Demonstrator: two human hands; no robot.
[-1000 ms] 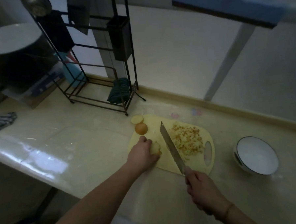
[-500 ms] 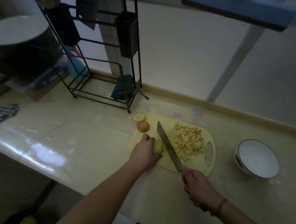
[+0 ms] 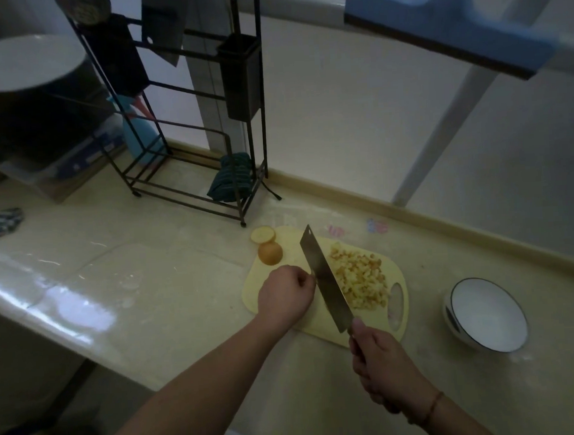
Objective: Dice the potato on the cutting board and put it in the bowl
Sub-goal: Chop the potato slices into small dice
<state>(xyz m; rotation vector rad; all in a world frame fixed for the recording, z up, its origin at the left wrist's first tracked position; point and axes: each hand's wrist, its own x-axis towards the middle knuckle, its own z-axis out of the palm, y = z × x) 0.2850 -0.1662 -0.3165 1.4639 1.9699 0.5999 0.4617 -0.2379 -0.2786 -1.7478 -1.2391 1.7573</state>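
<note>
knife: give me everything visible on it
The knife has a long, rectangular, grey metal blade with a small hole near its far top corner. The right hand grips the handle, which is hidden by the fingers. The blade runs diagonally over the yellow board, tip away from the person, with the diced potato on its right and the left hand close on its left. Whether the edge touches the board cannot be told.

Dim light, pale countertop (image 3: 121, 259), white wall (image 3: 339, 108)

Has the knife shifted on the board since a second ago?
Yes. The knife has moved left, away from the diced pile and toward the left hand, judged against the board.
</note>
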